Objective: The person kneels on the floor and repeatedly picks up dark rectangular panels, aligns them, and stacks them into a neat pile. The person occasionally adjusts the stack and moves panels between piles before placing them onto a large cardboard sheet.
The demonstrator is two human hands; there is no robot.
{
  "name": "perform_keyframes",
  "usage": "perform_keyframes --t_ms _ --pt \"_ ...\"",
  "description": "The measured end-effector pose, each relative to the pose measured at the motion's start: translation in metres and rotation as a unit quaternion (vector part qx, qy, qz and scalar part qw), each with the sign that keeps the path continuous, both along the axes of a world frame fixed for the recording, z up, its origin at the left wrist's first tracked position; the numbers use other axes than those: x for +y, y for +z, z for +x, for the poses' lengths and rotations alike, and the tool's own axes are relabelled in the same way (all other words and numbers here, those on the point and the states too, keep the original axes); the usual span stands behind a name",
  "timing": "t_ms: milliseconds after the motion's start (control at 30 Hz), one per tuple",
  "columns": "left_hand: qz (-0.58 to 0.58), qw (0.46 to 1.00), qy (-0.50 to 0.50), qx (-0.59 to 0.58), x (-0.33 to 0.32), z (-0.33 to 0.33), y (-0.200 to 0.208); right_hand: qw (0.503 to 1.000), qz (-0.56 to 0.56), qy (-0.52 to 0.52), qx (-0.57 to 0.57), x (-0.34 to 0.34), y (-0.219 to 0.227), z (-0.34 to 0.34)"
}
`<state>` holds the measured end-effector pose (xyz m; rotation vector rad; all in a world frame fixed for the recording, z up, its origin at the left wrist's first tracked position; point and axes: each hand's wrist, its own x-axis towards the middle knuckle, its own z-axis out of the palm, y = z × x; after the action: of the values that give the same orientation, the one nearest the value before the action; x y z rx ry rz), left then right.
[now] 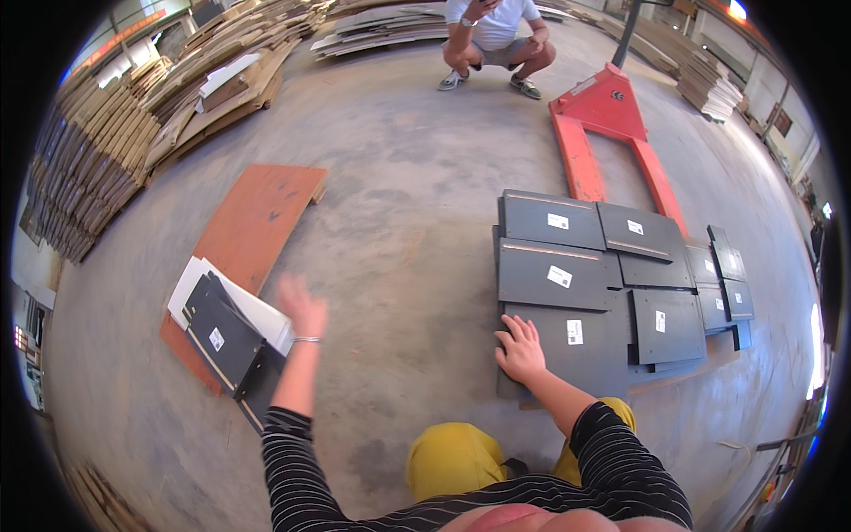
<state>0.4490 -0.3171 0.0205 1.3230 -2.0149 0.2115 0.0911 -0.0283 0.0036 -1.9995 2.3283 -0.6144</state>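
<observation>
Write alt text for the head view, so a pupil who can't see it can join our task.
A person's right hand rests on dark panels stacked at right, while their blurred left hand is beside dark boards and white boards lying partly on a reddish-brown sheet. Beyond, another person squats near a red pallet truck.

1. Between left hand (303, 306) and right hand (520, 350): bare floor (399, 293), passable.
2. Right: dark panel stacks (585, 293) block; red pallet jack (605, 102) beyond.
3. Left: brown board (257, 213), panel pile (229, 355) obstruct.
4. Far ahead: crouching person (495, 34).
</observation>
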Motion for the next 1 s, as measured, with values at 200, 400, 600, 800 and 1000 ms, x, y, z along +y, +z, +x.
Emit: perform_keyframes --t_ms 200,400,600,800,1000 --pt "0.374 0.880 -0.094 0.278 0.068 -0.289 -0.052 0.989 0.019 0.028 -0.141 0.003 0.003 -0.016" --pt "0.519 0.819 -0.106 0.219 0.072 -0.389 -0.061 0.974 -0.015 0.051 -0.222 0.087 0.017 -0.078" --pt "0.520 0.848 -0.016 0.100 0.064 -0.389 -0.070 0.994 0.098 0.006 -0.049 0.147 0.001 -0.094" --pt "0.570 0.717 -0.078 0.394 0.095 -0.324 -0.031 0.986 0.112 0.036 -0.116 0.144 -0.007 -0.107" --pt "0.454 0.681 -0.073 0.570 0.182 -0.233 0.005 0.983 0.133 0.033 -0.123 0.140 -0.004 -0.109"
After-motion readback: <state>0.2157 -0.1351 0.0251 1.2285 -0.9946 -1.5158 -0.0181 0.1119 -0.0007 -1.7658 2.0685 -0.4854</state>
